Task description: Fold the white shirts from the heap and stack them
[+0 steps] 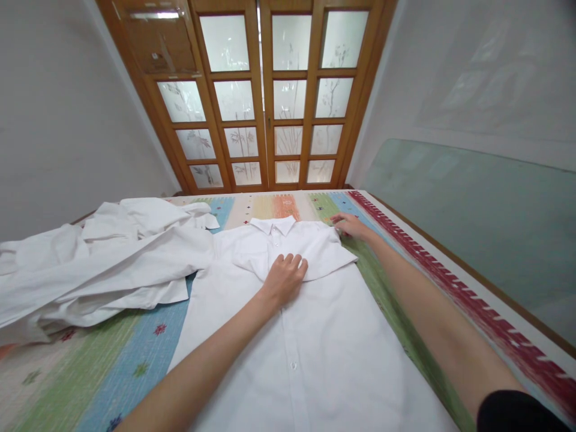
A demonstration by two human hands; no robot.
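Observation:
A white button-up shirt lies spread front side up, its collar at the far end and its button placket running down the middle. Across the chest, a part of the cloth forms a raised flap with a corner at the right edge. My left hand rests on this cloth beside the placket, fingers curled down onto it. At the shirt's far right shoulder is my right hand, its fingers bent in at the cloth's edge. Both hands touch the shirt; the left fingertips are partly hidden.
A heap of white clothing lies at the left, against the shirt's side. Underneath is a striped, multicoloured cloth. Wooden glass-paned doors stand beyond the far edge, and a pale green panel leans along the right wall.

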